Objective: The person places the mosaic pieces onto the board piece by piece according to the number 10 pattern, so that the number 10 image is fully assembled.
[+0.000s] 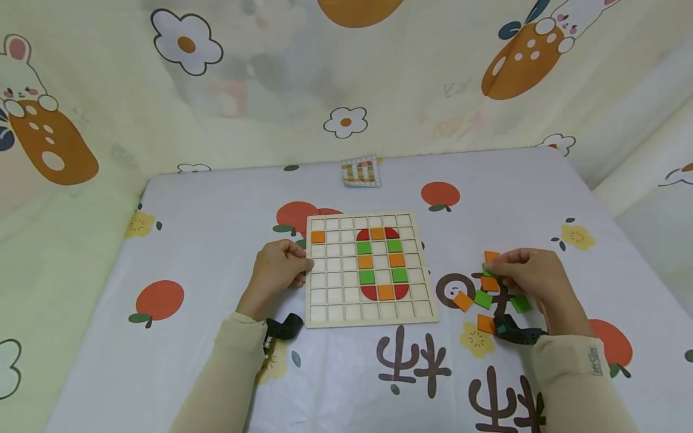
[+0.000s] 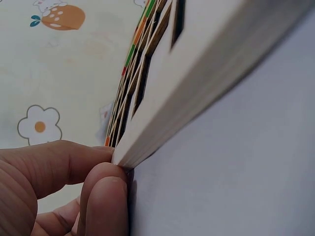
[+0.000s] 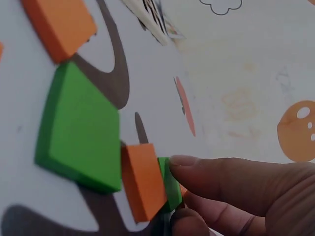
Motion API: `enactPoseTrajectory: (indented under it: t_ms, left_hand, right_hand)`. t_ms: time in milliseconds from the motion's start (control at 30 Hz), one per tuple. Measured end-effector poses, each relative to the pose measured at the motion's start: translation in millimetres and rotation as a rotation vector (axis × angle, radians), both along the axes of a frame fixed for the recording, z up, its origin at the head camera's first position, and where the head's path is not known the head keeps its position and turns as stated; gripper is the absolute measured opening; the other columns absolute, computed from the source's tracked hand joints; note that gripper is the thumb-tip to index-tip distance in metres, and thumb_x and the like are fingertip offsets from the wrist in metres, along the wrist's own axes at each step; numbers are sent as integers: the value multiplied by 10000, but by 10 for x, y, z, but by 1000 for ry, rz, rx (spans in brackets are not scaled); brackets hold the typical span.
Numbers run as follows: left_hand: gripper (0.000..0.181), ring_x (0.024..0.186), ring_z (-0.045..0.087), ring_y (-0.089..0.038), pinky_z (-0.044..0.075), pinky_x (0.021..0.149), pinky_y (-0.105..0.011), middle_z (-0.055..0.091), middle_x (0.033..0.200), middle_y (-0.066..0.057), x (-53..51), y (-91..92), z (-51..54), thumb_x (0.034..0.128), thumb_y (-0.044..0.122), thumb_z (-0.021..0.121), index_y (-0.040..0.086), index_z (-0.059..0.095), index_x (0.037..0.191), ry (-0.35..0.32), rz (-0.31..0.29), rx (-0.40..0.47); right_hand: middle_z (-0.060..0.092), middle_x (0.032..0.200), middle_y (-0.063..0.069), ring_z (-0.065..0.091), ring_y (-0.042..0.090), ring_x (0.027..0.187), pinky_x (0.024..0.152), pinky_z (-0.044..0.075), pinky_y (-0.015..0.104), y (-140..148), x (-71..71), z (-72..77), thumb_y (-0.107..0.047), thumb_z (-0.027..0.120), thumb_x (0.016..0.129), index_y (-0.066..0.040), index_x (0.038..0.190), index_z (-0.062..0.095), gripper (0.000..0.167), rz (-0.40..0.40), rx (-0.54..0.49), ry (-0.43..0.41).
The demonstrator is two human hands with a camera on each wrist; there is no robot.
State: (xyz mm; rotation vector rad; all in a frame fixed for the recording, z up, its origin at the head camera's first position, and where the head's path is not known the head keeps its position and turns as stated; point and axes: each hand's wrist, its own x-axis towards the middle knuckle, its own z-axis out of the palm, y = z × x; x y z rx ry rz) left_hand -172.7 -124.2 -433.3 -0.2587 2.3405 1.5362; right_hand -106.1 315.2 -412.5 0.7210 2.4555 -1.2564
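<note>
A wooden grid board (image 1: 335,314) lies on the table, with red, orange and green tiles forming a ring in its right half and one orange tile (image 1: 317,237) near its upper left corner. My left hand (image 1: 277,264) pinches the board's left edge between thumb and fingers, seen close in the left wrist view. To the right of the board, my right hand (image 1: 533,279) holds a green tile (image 3: 171,184) by thumb and fingertips. Around that hand lie loose tiles, among them a green square (image 3: 83,132) and an orange square (image 3: 143,182) close beside the held one.
A small printed pattern card (image 1: 361,171) stands at the back of the table, behind the board. Other loose tiles include an orange one (image 1: 462,301) near the board's right edge and a green one (image 1: 521,304) under my right hand. A patterned cloth (image 1: 260,132) hangs behind the table.
</note>
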Motion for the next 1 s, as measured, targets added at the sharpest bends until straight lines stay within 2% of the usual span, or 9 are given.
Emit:
enactPoseTrajectory:
  t_ms: [167,300,433,567,833,1000]
  left_hand:
    - [181,578,637,-152,588,562,-253,672,790,-95,2,-6,-7,896,116,797,37,670,999,0,9,-9]
    - [185,574,635,-156,586,562,-250,667,789,-95,1,-3,-7,898,122,799,40,669,1001,-2,10,-17]
    - [187,564,629,-156,579,551,-243,662,776,-98,-4,4,-6,899,121,800,34,672,1004,6,7,-25]
    - [178,545,626,-148,574,537,-236,653,747,-94,-6,2,-15,888,98,802,23,677,991,19,9,-20]
    - [169,536,631,-142,577,533,-239,644,727,-88,-3,7,-19,876,73,801,15,676,975,30,4,3]
    - [165,537,634,-143,577,534,-240,645,728,-88,-5,2,-18,876,65,798,12,676,974,27,3,14]
  right_hand:
    - [675,880,21,607,206,818,674,564,273,-53,13,22,-369,800,922,-5,1231,637,505,-11,28,-19]
    - [676,852,44,605,232,806,666,534,301,-113,4,69,-359,808,910,9,1180,671,477,-20,104,-41]
    - [679,814,71,603,257,790,649,499,320,-154,-2,95,-353,789,918,35,1116,689,446,16,176,-61]
    - [680,822,87,614,256,776,646,503,318,-186,-15,91,-352,780,921,42,1108,681,448,51,179,-61]
    - [665,879,109,618,235,724,582,553,314,-253,-38,66,-304,794,905,-1,1089,648,383,48,180,15]
    - [714,912,108,646,226,727,587,565,304,-281,-59,46,-264,735,954,2,1172,665,351,28,140,70]
